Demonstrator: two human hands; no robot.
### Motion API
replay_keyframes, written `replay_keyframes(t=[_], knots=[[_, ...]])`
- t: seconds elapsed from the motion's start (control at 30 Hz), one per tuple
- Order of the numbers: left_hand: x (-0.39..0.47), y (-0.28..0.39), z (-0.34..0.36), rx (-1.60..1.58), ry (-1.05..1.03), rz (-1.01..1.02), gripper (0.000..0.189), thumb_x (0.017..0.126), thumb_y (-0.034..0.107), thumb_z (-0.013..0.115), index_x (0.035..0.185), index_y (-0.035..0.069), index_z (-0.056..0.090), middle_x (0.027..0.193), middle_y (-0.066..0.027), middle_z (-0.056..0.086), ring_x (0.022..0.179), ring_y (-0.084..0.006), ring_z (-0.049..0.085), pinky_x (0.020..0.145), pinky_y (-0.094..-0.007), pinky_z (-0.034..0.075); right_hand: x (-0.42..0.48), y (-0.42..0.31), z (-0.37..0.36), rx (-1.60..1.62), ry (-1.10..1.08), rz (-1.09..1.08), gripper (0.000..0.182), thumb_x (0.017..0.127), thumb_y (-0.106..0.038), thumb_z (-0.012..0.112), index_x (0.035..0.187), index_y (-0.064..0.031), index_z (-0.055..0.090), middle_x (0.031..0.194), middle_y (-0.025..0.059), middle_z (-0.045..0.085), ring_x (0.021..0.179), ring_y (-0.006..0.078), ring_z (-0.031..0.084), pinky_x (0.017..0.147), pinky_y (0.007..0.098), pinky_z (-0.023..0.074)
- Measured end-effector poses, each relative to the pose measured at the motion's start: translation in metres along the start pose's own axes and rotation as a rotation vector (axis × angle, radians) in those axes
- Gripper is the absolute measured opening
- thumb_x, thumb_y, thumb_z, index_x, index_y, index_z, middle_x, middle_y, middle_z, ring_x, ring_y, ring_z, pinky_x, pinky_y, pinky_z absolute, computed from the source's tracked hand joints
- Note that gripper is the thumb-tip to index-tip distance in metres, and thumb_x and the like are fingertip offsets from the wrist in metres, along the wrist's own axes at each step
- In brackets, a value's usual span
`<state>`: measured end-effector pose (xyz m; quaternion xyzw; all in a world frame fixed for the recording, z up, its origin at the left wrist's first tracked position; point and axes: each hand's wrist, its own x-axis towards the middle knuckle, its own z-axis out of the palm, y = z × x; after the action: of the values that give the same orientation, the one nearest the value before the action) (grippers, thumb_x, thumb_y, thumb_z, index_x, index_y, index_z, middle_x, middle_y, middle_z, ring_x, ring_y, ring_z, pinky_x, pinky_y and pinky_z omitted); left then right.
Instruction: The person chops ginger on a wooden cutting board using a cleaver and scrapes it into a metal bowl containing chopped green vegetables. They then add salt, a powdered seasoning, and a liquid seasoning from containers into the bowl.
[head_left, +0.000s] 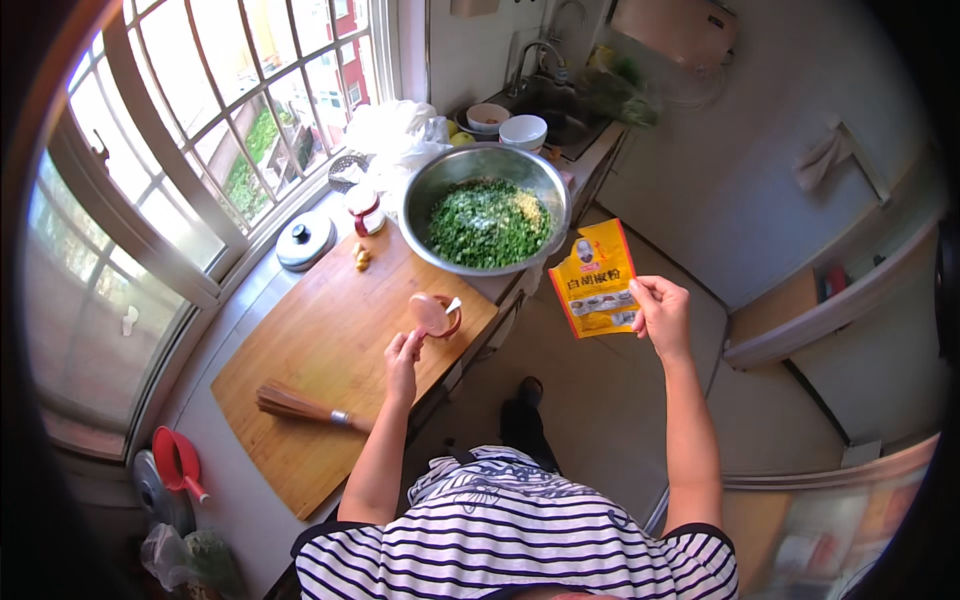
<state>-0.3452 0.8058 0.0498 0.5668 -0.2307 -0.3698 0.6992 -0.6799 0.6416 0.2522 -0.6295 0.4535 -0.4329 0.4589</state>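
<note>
My left hand (403, 361) pinches a round pinkish lid (428, 313), tilted up beside a small reddish-brown seasoning pot (452, 328). A white spoon handle (454, 304) sticks out of that pot; its contents are hidden. Over the floor at the right, my right hand (661, 313) grips the edge of a torn-topped yellow seasoning packet (596, 281), which bears writing and pictures. At the far end of the wooden cutting board (330, 352) stands a large steel bowl (420, 191) of chopped greens (480, 232), with white powder and a pale yellow minced heap (529, 208) on top.
Pieces of ginger (362, 259), a whisk brush (300, 403) and a lidded red-and-white jar (365, 211) are on the board or near it. A pot lid (305, 240) lies by the barred window. Bowls (523, 131) stand beside the sink (570, 127). A red plastic scoop (176, 459) is at lower left.
</note>
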Motion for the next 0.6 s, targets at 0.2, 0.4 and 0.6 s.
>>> replay_keyframes(t=[0.2,0.4,0.6], knots=[[0.022,-0.005,0.015,-0.029,0.23,-0.038,0.019,0.092,0.023,0.058,0.084,0.006,0.06,0.072,0.0,0.057,0.065,-0.0064,0.05,0.057,-0.0207,0.037,0.165,0.031,0.018,-0.046,-0.262,-0.04,0.015,0.088,-0.01,0.062,0.087,0.005,0.067,0.068,0.0035,0.066,0.049,0.0025,0.053,0.039,0.0206,0.0385],[-0.016,0.048,0.079,0.472,0.901,0.373,0.01,0.093,0.014,0.057,0.094,0.005,0.054,0.086,-0.0009,0.048,0.066,-0.0077,0.042,0.059,-0.0216,0.037,0.272,0.029,0.053,-0.107,-0.491,-0.038,0.014,0.086,-0.006,0.063,0.086,0.0072,0.067,0.074,0.0055,0.068,0.064,0.0055,0.061,0.056,0.0211,0.0482],[0.069,0.089,0.243,-0.395,0.338,-0.107,0.025,0.095,0.016,0.056,0.115,0.001,0.058,0.094,-0.0036,0.061,0.083,-0.0114,0.059,0.072,-0.0262,0.051,0.314,0.011,0.101,0.032,-0.706,0.158,0.011,0.086,-0.003,0.062,0.085,0.0072,0.066,0.078,0.0086,0.068,0.066,0.009,0.063,0.06,0.0232,0.0521]])
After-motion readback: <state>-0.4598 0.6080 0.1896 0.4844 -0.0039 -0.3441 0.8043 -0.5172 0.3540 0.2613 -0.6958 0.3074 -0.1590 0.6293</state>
